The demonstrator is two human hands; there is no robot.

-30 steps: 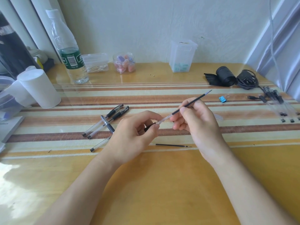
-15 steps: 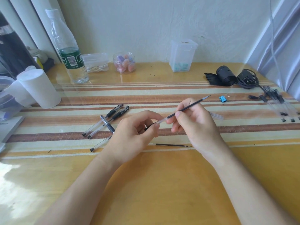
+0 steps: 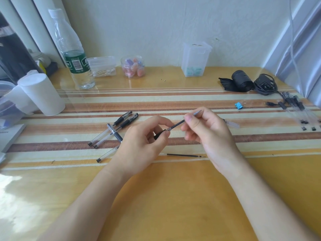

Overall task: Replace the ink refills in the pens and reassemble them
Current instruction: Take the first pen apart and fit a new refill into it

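Note:
My left hand (image 3: 140, 145) grips a clear pen barrel (image 3: 160, 133) with a black grip, mostly hidden in the fingers. My right hand (image 3: 206, 131) pinches a black ink refill (image 3: 178, 125) whose lower end sits inside the barrel's open end and whose tip points up to the right. A loose refill (image 3: 184, 155) lies on the table in front of my hands. Three assembled pens (image 3: 119, 126) and a clear barrel (image 3: 107, 153) lie to the left.
A water bottle (image 3: 73, 54), a white roll (image 3: 43, 94) and small plastic containers (image 3: 194, 60) stand along the back. Black cables (image 3: 260, 84), a blue binder clip (image 3: 239, 105) and several more pens (image 3: 298, 112) lie at the right. A clear cap (image 3: 231, 124) lies behind my right hand.
My right hand has pushed the refill further down into the barrel, so less of it sticks out, and the hand has moved closer to my left hand.

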